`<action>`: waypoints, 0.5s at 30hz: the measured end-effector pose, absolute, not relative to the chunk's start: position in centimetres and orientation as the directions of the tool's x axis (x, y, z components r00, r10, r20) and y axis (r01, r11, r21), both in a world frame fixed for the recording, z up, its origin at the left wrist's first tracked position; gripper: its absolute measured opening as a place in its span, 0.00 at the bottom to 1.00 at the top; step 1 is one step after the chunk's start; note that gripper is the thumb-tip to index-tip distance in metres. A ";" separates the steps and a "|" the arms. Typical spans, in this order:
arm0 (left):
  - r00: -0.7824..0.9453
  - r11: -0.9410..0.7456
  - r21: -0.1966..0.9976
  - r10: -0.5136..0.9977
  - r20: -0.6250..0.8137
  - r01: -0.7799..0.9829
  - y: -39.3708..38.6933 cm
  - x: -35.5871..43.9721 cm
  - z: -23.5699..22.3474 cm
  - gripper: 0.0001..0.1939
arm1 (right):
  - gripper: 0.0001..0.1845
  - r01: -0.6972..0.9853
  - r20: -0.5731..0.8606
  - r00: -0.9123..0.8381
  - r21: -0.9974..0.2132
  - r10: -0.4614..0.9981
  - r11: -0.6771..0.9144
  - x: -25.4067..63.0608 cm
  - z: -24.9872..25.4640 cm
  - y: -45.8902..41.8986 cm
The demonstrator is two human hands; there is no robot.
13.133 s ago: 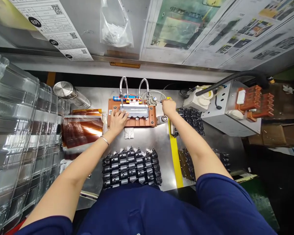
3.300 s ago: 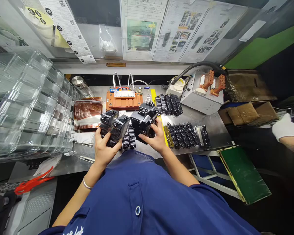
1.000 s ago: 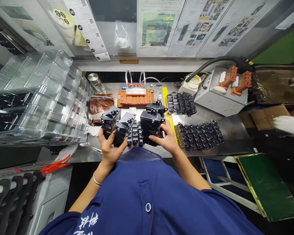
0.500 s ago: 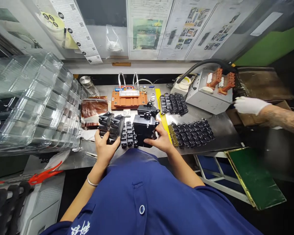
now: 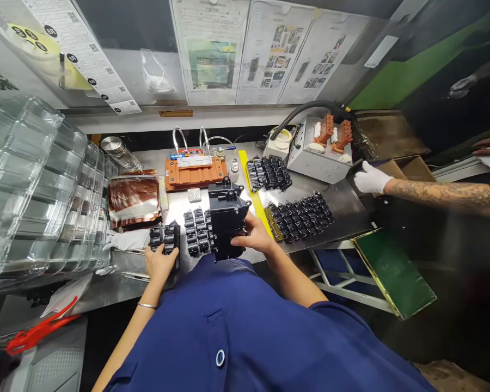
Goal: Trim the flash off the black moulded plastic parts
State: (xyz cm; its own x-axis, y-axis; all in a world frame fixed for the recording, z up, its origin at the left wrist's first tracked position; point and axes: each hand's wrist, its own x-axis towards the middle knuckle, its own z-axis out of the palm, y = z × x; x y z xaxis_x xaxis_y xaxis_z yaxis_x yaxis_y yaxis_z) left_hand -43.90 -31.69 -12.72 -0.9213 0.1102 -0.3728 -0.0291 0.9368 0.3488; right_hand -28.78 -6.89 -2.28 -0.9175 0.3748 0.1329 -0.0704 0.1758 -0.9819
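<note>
My left hand point(image 5: 161, 262) grips a black ribbed plastic part point(image 5: 164, 237) low at the left side of the metal table point(image 5: 196, 204). Fingers and thumb of my right hand point(image 5: 253, 234) are closed on black plastic housings point(image 5: 228, 215), held up near my body. Between the two hands lies a row of black ribbed parts point(image 5: 196, 231), partly hidden by the housings. Behind them stands an orange fixture point(image 5: 196, 174) with two metal clamp handles. A small pale square block point(image 5: 194, 195) lies just in front of the fixture.
Clear plastic trays point(image 5: 28, 185) are stacked high on the left. Beyond a yellow strip point(image 5: 251, 185) lie two groups of black parts point(image 5: 300, 216). A grey box point(image 5: 320, 155) stands behind them. A co-worker's gloved hand point(image 5: 371, 178) reaches in from the right.
My left hand has moved left and down with its black part, away from the right hand. The view has shifted right. The co-worker's arm still reaches in.
</note>
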 end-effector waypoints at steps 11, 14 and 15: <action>-0.932 0.878 0.478 0.146 -0.331 -0.033 -30.1 -44.3 -15.5 0.28 | 0.31 0.818 -0.391 -0.536 -0.458 0.748 0.347 -29.6 -12.2 -4.6; -0.938 0.885 0.466 0.176 -0.299 0.018 -30.1 -43.8 -14.4 0.27 | 0.30 0.855 -0.451 -0.504 -0.380 0.737 0.353 -29.9 -14.8 -5.8; -0.944 0.883 0.467 0.193 -0.267 0.048 -30.2 -43.5 -14.0 0.27 | 0.29 0.853 -0.452 -0.507 -0.388 0.734 0.350 -30.0 -15.4 -6.2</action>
